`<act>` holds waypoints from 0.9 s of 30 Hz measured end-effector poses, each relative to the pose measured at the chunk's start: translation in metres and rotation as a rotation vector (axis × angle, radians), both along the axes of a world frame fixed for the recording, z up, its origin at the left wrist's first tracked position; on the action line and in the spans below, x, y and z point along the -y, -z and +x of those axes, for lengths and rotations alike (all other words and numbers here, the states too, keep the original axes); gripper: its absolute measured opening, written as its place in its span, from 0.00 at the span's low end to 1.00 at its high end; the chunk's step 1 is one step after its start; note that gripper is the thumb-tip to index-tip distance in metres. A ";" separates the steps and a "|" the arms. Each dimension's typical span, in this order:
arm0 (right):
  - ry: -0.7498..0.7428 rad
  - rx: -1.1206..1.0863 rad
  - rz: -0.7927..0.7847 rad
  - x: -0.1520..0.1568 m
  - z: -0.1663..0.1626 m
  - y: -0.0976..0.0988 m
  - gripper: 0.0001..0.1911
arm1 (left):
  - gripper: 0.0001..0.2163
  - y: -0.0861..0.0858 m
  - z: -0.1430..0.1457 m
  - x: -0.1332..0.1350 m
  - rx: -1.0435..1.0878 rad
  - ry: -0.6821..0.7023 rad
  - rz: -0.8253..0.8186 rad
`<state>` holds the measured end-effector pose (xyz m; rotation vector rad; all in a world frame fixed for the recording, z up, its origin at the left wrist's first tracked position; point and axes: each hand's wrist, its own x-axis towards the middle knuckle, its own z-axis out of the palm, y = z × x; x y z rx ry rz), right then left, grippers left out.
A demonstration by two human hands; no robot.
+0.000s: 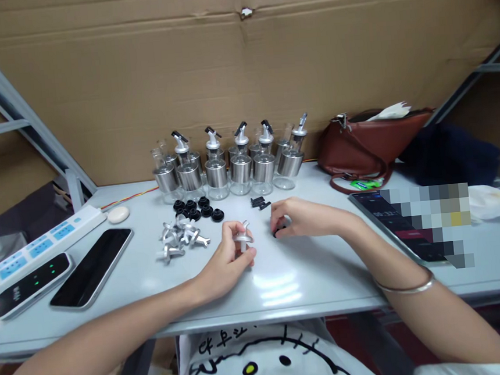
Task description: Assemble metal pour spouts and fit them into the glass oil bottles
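My left hand (230,256) is closed around a silver-grey pour spout (243,239), held upright above the table. To its right, my right hand (294,217) is down at the tabletop, fingers pinched on a small black part (277,232) mostly hidden by the fingers. Left of my hands lies a heap of loose pour spouts (181,231). Just behind that heap sit several black stoppers (194,211). Small black flip caps (258,201) lie beyond my right hand. Glass-and-steel oil bottles (240,173) line the back; some carry fitted spouts with black caps.
A phone (93,268), a black device with green lights (33,285) and a power strip (47,243) are on the left. A tablet (400,227), partly blurred out, lies right, near a brown leather bag (360,143). Cardboard (136,86) stands behind.
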<state>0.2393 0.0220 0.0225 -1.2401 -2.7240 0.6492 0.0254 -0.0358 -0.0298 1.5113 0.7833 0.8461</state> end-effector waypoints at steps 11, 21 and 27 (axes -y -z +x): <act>0.060 -0.574 -0.186 0.006 -0.013 0.003 0.07 | 0.13 -0.003 0.002 -0.002 0.112 -0.054 -0.066; 0.098 -0.777 -0.377 0.009 -0.022 0.010 0.09 | 0.10 -0.001 0.001 -0.002 0.113 -0.078 -0.035; 0.116 -0.800 -0.432 0.010 -0.024 0.010 0.10 | 0.10 -0.001 0.001 -0.001 0.064 -0.068 -0.018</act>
